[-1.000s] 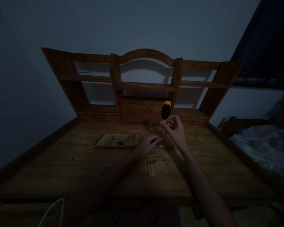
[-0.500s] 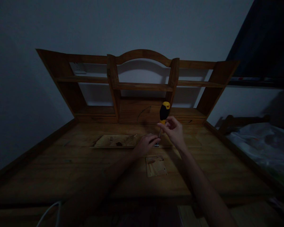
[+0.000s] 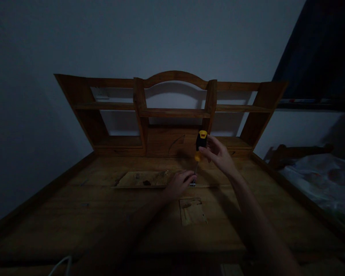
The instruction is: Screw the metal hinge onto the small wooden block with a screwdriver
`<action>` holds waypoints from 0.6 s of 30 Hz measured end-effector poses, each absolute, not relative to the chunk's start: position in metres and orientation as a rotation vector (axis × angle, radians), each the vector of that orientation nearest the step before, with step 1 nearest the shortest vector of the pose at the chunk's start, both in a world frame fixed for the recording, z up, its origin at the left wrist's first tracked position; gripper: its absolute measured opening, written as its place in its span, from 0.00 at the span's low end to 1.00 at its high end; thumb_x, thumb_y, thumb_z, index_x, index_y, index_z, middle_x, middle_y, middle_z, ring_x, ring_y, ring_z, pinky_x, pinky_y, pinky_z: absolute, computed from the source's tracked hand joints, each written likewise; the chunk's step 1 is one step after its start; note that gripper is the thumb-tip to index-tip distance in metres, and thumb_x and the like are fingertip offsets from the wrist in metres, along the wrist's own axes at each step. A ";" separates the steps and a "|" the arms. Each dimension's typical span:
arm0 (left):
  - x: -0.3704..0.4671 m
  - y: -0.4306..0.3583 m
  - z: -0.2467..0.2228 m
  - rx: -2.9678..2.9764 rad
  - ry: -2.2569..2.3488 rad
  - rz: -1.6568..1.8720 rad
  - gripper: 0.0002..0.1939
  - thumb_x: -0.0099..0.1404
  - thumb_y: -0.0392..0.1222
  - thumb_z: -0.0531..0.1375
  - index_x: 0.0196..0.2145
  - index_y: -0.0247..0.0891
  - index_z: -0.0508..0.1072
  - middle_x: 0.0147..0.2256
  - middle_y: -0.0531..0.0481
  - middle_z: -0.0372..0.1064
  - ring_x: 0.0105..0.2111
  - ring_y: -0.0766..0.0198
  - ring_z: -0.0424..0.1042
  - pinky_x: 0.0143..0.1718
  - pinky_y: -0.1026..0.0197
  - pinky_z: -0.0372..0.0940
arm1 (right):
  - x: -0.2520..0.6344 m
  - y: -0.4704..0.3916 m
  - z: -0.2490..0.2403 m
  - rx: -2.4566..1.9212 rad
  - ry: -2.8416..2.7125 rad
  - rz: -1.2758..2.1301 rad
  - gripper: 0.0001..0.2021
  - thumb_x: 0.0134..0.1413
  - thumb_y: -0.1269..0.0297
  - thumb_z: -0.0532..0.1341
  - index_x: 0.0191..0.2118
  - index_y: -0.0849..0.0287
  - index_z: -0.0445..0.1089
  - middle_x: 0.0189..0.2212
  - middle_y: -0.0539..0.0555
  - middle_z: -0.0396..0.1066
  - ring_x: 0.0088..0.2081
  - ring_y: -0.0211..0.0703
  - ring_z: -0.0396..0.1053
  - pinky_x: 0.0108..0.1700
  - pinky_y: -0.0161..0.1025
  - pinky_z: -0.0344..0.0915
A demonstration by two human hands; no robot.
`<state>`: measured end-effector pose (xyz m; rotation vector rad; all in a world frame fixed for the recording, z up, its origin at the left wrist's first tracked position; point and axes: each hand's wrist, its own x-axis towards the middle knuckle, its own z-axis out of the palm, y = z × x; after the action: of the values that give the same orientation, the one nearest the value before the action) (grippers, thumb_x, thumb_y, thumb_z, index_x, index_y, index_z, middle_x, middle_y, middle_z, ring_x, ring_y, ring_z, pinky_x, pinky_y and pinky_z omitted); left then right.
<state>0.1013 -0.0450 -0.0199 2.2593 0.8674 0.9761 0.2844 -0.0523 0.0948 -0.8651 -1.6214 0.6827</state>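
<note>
A screwdriver (image 3: 201, 141) with a black and yellow handle stands nearly upright, its shaft pointing down at a small shiny metal piece (image 3: 192, 184) on the board's front edge. My right hand (image 3: 220, 154) grips the handle between thumb and fingers. My left hand (image 3: 179, 184) rests on the long thin board (image 3: 138, 179), its fingertips together at the lower shaft and the metal piece. What those fingertips pinch is too small and dark to make out. A squarish wooden piece (image 3: 193, 212) lies on the desk in front.
A wooden shelf unit (image 3: 175, 112) stands at the back of the desk (image 3: 103, 214). Raised edges run along both desk sides. A white cable (image 3: 61, 263) is at the lower left. Plastic-covered things (image 3: 319, 172) lie beyond the right edge.
My right hand has shifted up from the lower end of the handle to its black part. My left hand stays by the metal piece. The whole view has shifted slightly.
</note>
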 end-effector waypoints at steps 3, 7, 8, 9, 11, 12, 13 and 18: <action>0.102 -0.045 -0.020 2.266 0.852 0.958 0.13 0.73 0.44 0.51 0.37 0.39 0.72 0.38 0.52 0.73 0.40 0.63 0.71 0.45 0.63 0.63 | 0.302 -0.045 0.139 -0.921 -2.002 0.814 0.24 0.52 0.57 0.65 0.55 0.51 0.64 0.44 0.53 0.73 0.36 0.42 0.71 0.30 0.35 0.66; 0.101 -0.045 -0.020 2.260 0.857 0.975 0.13 0.73 0.43 0.51 0.36 0.39 0.72 0.37 0.52 0.72 0.39 0.65 0.71 0.44 0.64 0.62 | 0.310 -0.040 0.172 -1.038 -2.270 0.754 0.27 0.52 0.58 0.64 0.58 0.51 0.62 0.37 0.51 0.74 0.33 0.42 0.72 0.31 0.36 0.67; 0.101 -0.046 -0.020 2.261 0.858 0.974 0.12 0.73 0.43 0.51 0.36 0.39 0.72 0.37 0.53 0.72 0.39 0.65 0.70 0.44 0.64 0.62 | 0.308 -0.040 0.173 -1.049 -2.285 0.727 0.26 0.53 0.58 0.64 0.58 0.50 0.61 0.37 0.51 0.74 0.33 0.42 0.71 0.31 0.36 0.67; 0.101 -0.045 -0.020 2.263 0.857 0.972 0.12 0.73 0.42 0.51 0.36 0.39 0.72 0.37 0.53 0.72 0.40 0.65 0.70 0.44 0.64 0.62 | 0.306 -0.040 0.172 -1.053 -2.288 0.704 0.26 0.54 0.58 0.63 0.58 0.50 0.61 0.36 0.50 0.74 0.33 0.41 0.71 0.31 0.36 0.66; 0.101 -0.045 -0.021 2.265 0.846 0.971 0.12 0.73 0.42 0.51 0.36 0.40 0.72 0.37 0.53 0.72 0.40 0.65 0.70 0.44 0.64 0.62 | 0.300 -0.041 0.169 -1.068 -2.281 0.655 0.23 0.55 0.57 0.62 0.56 0.51 0.62 0.36 0.50 0.73 0.32 0.41 0.71 0.31 0.35 0.65; 0.101 -0.045 -0.021 2.266 0.838 0.974 0.12 0.73 0.42 0.51 0.36 0.40 0.72 0.37 0.53 0.72 0.40 0.65 0.70 0.44 0.64 0.62 | 0.296 -0.042 0.167 -1.085 -2.276 0.614 0.21 0.55 0.56 0.62 0.54 0.52 0.62 0.35 0.50 0.73 0.32 0.40 0.71 0.30 0.35 0.65; 0.101 -0.044 -0.022 2.268 0.829 0.978 0.12 0.73 0.42 0.51 0.36 0.39 0.72 0.37 0.53 0.71 0.40 0.65 0.70 0.44 0.64 0.62 | 0.293 -0.044 0.167 -1.108 -2.275 0.556 0.19 0.55 0.55 0.62 0.52 0.52 0.63 0.34 0.50 0.73 0.31 0.40 0.71 0.30 0.35 0.64; 0.099 -0.042 -0.022 2.312 0.834 0.937 0.08 0.70 0.46 0.56 0.40 0.40 0.71 0.38 0.52 0.72 0.40 0.64 0.71 0.44 0.64 0.64 | 0.284 -0.053 0.171 -1.289 -2.260 0.143 0.20 0.51 0.47 0.65 0.42 0.56 0.63 0.27 0.49 0.70 0.26 0.40 0.67 0.25 0.35 0.57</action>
<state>0.0992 -0.0421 -0.0219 2.3122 0.8337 0.9371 0.2842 -0.0530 0.1710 -1.2893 -2.2598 0.1431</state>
